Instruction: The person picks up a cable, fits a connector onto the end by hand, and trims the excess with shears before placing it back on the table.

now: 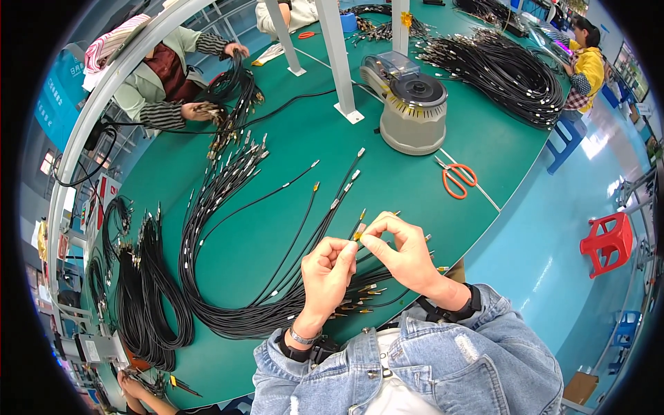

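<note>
Denim jacket (pixel 449 363) nearest; left hand (pixel 326 277) and right hand (pixel 407 254) fingers (pixel 344 257) pinch a slim, yellow-marked black cable (pixel 360 222).

And here on the far left, white characters run across a blue panel (pixel 57 97); dark letters sit on the wearer's white shirt (pixel 398 387), partly covered by the denim; and the white tags (pixel 355 175) dotting those black cables (pixel 221 319)? Too small to read!
</note>
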### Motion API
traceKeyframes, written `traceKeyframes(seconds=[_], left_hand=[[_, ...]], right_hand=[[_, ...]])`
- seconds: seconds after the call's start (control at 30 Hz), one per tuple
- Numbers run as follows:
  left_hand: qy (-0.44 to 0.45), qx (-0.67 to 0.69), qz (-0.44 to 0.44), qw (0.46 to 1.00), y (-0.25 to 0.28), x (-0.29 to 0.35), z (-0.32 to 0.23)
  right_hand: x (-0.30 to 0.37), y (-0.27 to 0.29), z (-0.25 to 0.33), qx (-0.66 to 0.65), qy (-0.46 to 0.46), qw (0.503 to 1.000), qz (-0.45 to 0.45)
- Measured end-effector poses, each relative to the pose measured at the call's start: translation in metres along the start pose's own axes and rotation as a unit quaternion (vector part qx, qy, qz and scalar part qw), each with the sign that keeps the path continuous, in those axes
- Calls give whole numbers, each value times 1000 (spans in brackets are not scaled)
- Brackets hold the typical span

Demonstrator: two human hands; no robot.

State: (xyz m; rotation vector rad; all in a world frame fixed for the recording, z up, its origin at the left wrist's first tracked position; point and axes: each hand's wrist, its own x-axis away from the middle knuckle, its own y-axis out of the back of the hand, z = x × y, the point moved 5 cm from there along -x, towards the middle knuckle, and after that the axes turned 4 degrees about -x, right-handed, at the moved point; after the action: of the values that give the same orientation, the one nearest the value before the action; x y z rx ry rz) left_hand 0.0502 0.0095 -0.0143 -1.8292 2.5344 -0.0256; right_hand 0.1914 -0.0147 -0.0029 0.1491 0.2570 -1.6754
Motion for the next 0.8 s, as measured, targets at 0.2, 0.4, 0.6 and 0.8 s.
traceKeyframes(seconds=[0.2, 0.4, 0.6, 0.8], left_hand=[[23, 22, 14, 999, 0, 1, -2], [34, 52, 53, 997, -3, -2, -1], [30, 94, 110, 989, -4, -2, 3], [40, 103, 137, 984, -4, -1, 4]], right_hand=[[0, 1, 0, 17, 1, 1000, 1], [-1, -1, -7, -91, -39, 995, -13], [-1, -4, -13, -179, -76, 981, 18], [-2, -10, -10, -257, -91, 961, 39]])
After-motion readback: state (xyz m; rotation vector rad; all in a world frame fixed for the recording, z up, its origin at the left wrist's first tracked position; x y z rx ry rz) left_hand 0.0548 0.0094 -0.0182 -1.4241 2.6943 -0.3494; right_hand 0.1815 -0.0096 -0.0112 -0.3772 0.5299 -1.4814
